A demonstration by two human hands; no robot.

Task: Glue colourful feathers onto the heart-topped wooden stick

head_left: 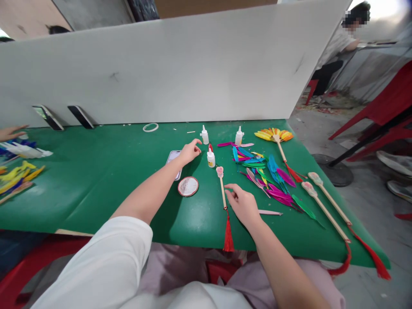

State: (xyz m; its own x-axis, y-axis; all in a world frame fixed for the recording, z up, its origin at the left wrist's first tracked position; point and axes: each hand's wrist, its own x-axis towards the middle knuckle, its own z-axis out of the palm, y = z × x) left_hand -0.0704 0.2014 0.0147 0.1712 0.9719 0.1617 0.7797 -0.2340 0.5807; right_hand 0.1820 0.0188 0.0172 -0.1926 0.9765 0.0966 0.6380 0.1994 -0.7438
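My left hand (191,152) hovers above a phone (176,159), fingers slightly curled and apart, holding nothing. Just right of its fingertips stands a white glue bottle (205,136). A second glue bottle (210,159) is closer to me, with a red object partly hidden behind it. My right hand (242,202) is half open and empty beside a wooden fan handle (223,191), which ends in a red tassel (228,235). Tweezers (269,212) lie by the right wrist, partly covered by it. A round lid-like dish (188,186) with whitish residue sits left of the handle.
Colourful loose feathers (280,193) spread to the right, near a third glue bottle (239,136). Beyond are a yellow feather fan (275,135) and two bare handles (325,210). A white panel (180,73) bounds the green table (112,171). Another person's hand (12,133) is far left.
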